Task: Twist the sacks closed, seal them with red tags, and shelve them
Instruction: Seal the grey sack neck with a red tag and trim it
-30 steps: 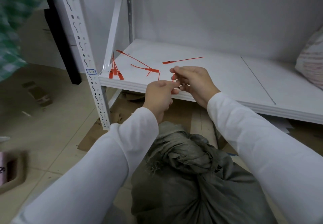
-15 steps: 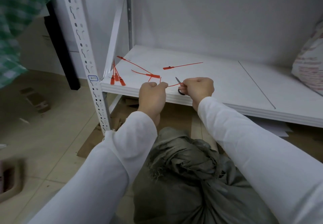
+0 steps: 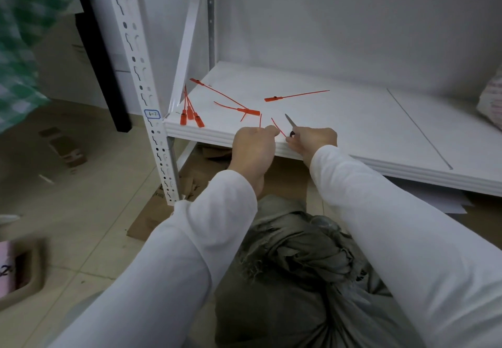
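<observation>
The left hand (image 3: pixel 254 143) and the right hand (image 3: pixel 312 138) meet at the front lip of the white shelf board (image 3: pixel 366 130). A thin red strand (image 3: pixel 277 127) of a seal tag is stretched between them. The left fingers are curled tight and pinch the strand, and a second short red end stands up from the fist. The right fingers are curled round what look like small scissors (image 3: pixel 290 122), of which only a black handle loop and one thin metal blade show. The blade points up and away, just right of the strand and roughly parallel to it. The strand's long axis runs up and to the left from the right hand's thumb, so the right hand is the nearer one for any cut.

The grey sack (image 3: pixel 298 271) stands on the floor below, between the forearms and well apart from both hands. Its neck is twisted into a knot of cloth, and it cannot be told whether a tag is already on it.

Loose red tags (image 3: pixel 190 115) lie fanned at the board's left front corner, with others farther back. A pale printed sack (image 3: pixel 493 103) sits on the shelf at the far right edge. A perforated white upright (image 3: pixel 148 97) carries the board. Flattened cardboard (image 3: pixel 152 220) lies on the tiled floor beneath it, and green checked cloth (image 3: pixel 19 48) hangs at the upper left.
</observation>
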Available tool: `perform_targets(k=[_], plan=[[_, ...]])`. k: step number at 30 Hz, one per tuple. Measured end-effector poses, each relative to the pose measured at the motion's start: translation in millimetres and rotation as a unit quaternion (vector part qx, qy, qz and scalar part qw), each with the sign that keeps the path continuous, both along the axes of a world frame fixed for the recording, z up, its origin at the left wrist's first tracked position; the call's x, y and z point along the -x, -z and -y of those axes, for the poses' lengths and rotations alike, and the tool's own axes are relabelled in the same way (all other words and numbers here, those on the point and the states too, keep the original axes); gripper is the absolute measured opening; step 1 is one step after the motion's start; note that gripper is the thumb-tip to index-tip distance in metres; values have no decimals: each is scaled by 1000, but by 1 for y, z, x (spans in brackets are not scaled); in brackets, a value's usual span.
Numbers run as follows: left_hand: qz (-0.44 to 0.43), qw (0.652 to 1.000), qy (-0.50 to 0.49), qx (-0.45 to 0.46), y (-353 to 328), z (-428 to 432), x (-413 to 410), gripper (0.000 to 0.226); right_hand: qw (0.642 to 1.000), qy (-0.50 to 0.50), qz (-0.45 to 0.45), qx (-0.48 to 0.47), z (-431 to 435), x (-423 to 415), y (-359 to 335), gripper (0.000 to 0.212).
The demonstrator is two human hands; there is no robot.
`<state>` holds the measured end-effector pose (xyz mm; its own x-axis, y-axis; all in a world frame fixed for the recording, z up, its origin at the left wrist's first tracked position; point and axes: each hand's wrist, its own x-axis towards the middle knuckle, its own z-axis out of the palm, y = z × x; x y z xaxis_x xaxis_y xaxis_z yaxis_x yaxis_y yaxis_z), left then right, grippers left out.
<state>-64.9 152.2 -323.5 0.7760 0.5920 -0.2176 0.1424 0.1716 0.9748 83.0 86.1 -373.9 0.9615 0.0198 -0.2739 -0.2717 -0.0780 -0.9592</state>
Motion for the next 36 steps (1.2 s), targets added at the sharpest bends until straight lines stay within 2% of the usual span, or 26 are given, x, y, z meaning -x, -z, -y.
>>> perform_targets(k=[1, 5, 7, 9, 13, 17, 19, 21, 24, 26, 27, 30, 34, 36], plan=[[-3, 1000, 6, 4, 1, 1, 0, 28, 1000, 6, -7, 0, 7, 5, -2, 17], [-32, 998, 47, -6, 5, 15, 3, 30, 999, -4, 45, 26, 43, 29, -5, 20], [-53, 994, 88, -28, 9, 25, 7, 21, 984, -57, 102, 135, 69, 48, 4, 21], [-70, 986, 142, -52, 14, 35, 12, 23, 955, -109, 146, 233, 98, 71, 20, 26], [-92, 965, 227, -98, 21, 57, 22, 22, 916, -203, 127, 322, 157, 108, 50, 23], [-95, 941, 291, -144, 31, 79, 36, 16, 871, -330, 48, 361, 196, 135, 68, 68], [-95, 932, 309, -166, 35, 92, 41, 11, 859, -320, 62, 394, 205, 145, 77, 89], [-90, 925, 328, -172, 37, 105, 43, 11, 867, -279, 67, 408, 207, 154, 82, 99], [-91, 921, 348, -149, 39, 122, 46, 18, 887, -269, 32, 375, 208, 158, 93, 90], [-103, 921, 350, -140, 46, 132, 50, 19, 879, -274, 19, 390, 212, 157, 102, 79], [-114, 920, 349, -138, 48, 136, 53, 16, 874, -273, 20, 402, 214, 155, 107, 69], [-175, 902, 377, -117, 54, 146, 60, 9, 859, -285, 44, 422, 221, 159, 106, 20], [-295, 829, 440, -180, 66, 147, 65, 28, 851, -303, 44, 426, 233, 166, 99, 17], [-311, 824, 428, -204, 78, 148, 67, 31, 840, -329, 46, 428, 237, 168, 98, 16]])
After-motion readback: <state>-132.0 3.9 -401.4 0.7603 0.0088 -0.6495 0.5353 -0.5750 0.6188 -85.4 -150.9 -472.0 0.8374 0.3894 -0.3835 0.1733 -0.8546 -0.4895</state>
